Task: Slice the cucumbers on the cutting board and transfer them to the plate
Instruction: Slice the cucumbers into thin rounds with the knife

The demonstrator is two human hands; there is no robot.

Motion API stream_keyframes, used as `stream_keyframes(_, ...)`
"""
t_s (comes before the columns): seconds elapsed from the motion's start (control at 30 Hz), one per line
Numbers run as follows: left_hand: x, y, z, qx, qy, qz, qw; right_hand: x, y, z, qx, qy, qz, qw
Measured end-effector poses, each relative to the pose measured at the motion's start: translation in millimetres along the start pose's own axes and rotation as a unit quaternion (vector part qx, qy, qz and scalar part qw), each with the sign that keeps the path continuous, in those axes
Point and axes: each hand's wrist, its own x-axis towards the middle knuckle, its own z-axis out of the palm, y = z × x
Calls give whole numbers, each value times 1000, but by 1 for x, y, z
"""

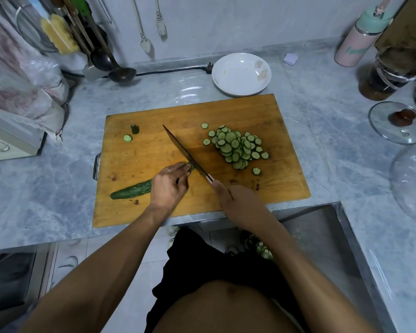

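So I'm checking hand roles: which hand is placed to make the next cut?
Right. The right hand grips the knife at the cucumber; the left hand holds the cucumber.

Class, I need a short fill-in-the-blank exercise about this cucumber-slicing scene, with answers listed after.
1. The right hand holds the ____.
2. The left hand steadies the cucumber on the wooden ____.
3. The pile of slices lies to the ____ of the blade.
4. The white plate holds ____ slices.

Answers: knife; cutting board; right; no

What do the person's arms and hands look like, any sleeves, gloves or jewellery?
Both arms are bare to the edge of view, with no sleeves or gloves. The left hand wears a thin, pale ring on one finger. The right hand shows no ring or watch.
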Motion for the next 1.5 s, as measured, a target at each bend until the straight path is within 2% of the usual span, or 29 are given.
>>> stream_keyframes(0.47, -3, 0, 3, 24, 1, 18, 1000, 15, -11, 10, -12, -27, 21, 999)
stream_keyframes(0.63, -3, 2, 3, 24, 6, 4, 1000, 29, -7, 27, -23, -6, 29, 999)
stream_keyframes(0.83, -3, 3, 1, 15, 7, 7, 1000, 26, -2, 12, 5, 19, 61, 998)
stream_keyframes(1.03, -2, 1, -3, -8, 10, -7, 1000, 17, 10, -7, 41, 62, 55, 996)
stream_keyframes(1.3, -1, -2, -3, 4, -6, 0, 1000, 5, -1, 1, 40, -3, 21, 999)
stream_keyframes(1.5, -1, -3, -4, 18, -26, 16, 999, 2, -4, 4, 46, -18, 21, 999)
